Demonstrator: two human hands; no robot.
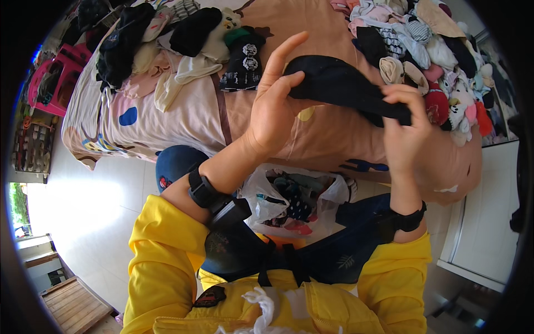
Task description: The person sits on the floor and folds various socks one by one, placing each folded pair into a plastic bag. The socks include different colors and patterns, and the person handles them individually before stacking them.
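A black sock (339,79) is stretched between my two hands above the near edge of the bed. My left hand (272,106) has its thumb and lower fingers on the sock's left end, while one finger points up and away. At the other end, the fingers of my right hand (409,117) are closed round the fabric. Part of the sock hangs below its middle. Beyond my left hand lies a dark printed sock (245,65) on the bed.
A patterned sheet (189,106) covers the bed. Several socks and cloths lie in a heap (192,33) at the far left and another pile (423,42) at the far right. Between my knees stands a plastic bag (261,195) of clothes. A pink stool (58,78) is at the left.
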